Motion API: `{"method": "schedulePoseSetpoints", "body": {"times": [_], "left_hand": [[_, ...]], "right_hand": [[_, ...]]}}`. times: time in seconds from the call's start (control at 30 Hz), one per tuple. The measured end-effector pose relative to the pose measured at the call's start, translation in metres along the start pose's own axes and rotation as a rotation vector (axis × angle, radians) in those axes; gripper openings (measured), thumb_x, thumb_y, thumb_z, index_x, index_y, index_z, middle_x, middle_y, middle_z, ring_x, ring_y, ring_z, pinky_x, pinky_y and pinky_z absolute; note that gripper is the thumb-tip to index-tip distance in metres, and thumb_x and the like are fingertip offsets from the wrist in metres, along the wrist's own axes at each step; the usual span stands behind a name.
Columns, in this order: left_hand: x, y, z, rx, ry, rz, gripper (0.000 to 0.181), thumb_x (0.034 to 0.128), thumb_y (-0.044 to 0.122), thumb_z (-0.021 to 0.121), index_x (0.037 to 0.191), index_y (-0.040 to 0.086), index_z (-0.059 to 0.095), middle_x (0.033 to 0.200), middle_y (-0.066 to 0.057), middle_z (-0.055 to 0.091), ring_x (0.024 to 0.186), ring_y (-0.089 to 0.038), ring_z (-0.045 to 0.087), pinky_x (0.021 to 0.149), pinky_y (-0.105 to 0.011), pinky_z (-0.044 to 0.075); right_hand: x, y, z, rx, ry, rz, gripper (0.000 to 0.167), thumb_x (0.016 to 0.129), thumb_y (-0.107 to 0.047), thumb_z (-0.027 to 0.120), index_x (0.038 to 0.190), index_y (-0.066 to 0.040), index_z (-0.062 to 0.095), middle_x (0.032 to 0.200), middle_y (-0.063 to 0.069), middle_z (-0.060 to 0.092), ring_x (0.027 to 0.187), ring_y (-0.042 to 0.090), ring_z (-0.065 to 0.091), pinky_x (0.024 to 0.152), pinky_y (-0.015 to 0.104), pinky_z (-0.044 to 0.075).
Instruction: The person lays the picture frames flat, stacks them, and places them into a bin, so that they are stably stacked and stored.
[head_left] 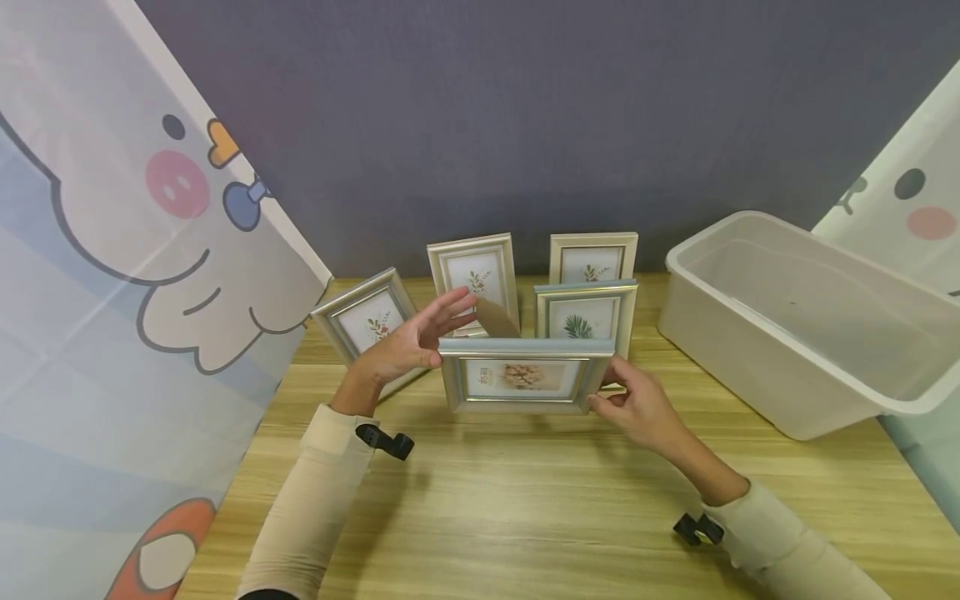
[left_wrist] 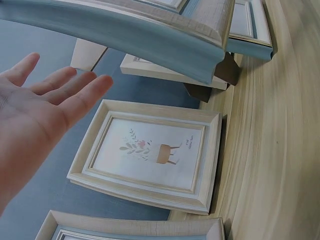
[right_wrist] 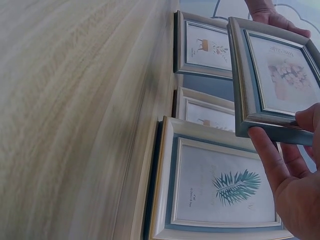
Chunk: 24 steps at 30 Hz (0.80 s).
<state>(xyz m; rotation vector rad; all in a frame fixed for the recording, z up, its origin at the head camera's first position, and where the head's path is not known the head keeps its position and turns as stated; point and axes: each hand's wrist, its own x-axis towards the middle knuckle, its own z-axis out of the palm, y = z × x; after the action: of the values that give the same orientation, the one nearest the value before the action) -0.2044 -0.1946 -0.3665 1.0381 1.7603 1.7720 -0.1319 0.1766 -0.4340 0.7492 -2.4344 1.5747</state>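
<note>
My right hand pinches the right end of a landscape picture frame with a silver-and-blue border, thumb on the front and fingers behind. The frame is held above the table, its flower picture facing me. My left hand is at the frame's left end, fingers straight and spread, thumb by the upper left corner; whether it touches is unclear. Behind stand several upright frames: a tilted silver one at left, a cream one, another cream one at back right, and a blue-and-cream one with a green leaf.
A white plastic bin stands on the right of the wooden table. A grey panel rises behind the frames. Cartoon-printed sheets hang at the left and right sides.
</note>
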Motion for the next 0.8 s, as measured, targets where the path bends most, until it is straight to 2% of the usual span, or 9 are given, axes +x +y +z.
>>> {"method": "schedulePoseSetpoints", "body": {"times": [0.2,0.3,0.43,0.53,0.63,0.73,0.8], "left_hand": [[-0.001,0.001,0.001,0.017,0.019,-0.009,0.127,0.0735,0.064,0.080,0.165,0.015,0.008,0.171,-0.021,0.004,0.155,-0.048,0.012,0.118,-0.077,0.006],[-0.002,0.001,0.001,0.021,0.043,-0.007,0.125,0.0742,0.062,0.081,0.164,0.013,0.009,0.170,-0.023,0.005,0.155,-0.048,0.014,0.119,-0.076,0.004],[-0.004,0.003,0.003,0.074,0.100,-0.024,0.125,0.0743,0.064,0.080,0.163,0.009,0.011,0.170,-0.020,0.013,0.153,-0.048,0.020,0.117,-0.078,0.005],[-0.007,0.006,0.005,0.139,0.151,-0.035,0.123,0.0754,0.065,0.078,0.163,0.007,0.014,0.168,-0.019,0.021,0.151,-0.047,0.028,0.116,-0.079,0.012],[-0.009,0.008,0.008,0.181,0.194,-0.034,0.115,0.0782,0.062,0.078,0.161,0.007,0.021,0.166,-0.021,0.027,0.148,-0.044,0.035,0.117,-0.067,0.030],[-0.011,0.011,0.012,0.190,0.232,-0.040,0.106,0.0801,0.058,0.079,0.160,0.011,0.028,0.164,-0.021,0.031,0.146,-0.040,0.040,0.111,-0.047,0.046],[-0.012,0.012,0.015,0.187,0.256,-0.049,0.099,0.0817,0.054,0.079,0.159,0.013,0.032,0.162,-0.019,0.035,0.144,-0.036,0.043,0.107,-0.035,0.049]], "right_hand": [[0.000,-0.001,0.000,0.002,0.010,0.002,0.036,0.082,0.013,0.072,0.115,0.008,0.060,0.096,0.022,0.072,0.088,-0.001,0.067,0.067,0.026,0.063],[0.000,-0.001,0.000,0.003,0.012,0.001,0.035,0.082,0.014,0.071,0.114,0.008,0.060,0.095,0.022,0.072,0.087,0.000,0.068,0.067,0.027,0.063],[0.000,-0.001,-0.001,-0.001,0.015,0.007,0.035,0.083,0.013,0.071,0.115,0.008,0.060,0.096,0.022,0.072,0.087,0.001,0.068,0.067,0.026,0.063],[-0.001,-0.001,-0.001,-0.008,0.020,0.016,0.035,0.083,0.013,0.071,0.116,0.008,0.059,0.096,0.024,0.072,0.087,0.002,0.069,0.068,0.026,0.063],[-0.001,-0.001,-0.001,-0.015,0.027,0.025,0.034,0.083,0.012,0.071,0.115,0.008,0.059,0.096,0.024,0.072,0.087,0.003,0.069,0.068,0.026,0.063],[-0.002,-0.001,-0.001,-0.012,0.033,0.035,0.032,0.084,0.011,0.070,0.114,0.007,0.060,0.096,0.025,0.071,0.085,0.002,0.069,0.068,0.025,0.063],[-0.002,-0.001,-0.001,-0.013,0.038,0.040,0.031,0.084,0.011,0.070,0.113,0.007,0.060,0.096,0.025,0.071,0.085,0.003,0.069,0.067,0.025,0.062]]}}
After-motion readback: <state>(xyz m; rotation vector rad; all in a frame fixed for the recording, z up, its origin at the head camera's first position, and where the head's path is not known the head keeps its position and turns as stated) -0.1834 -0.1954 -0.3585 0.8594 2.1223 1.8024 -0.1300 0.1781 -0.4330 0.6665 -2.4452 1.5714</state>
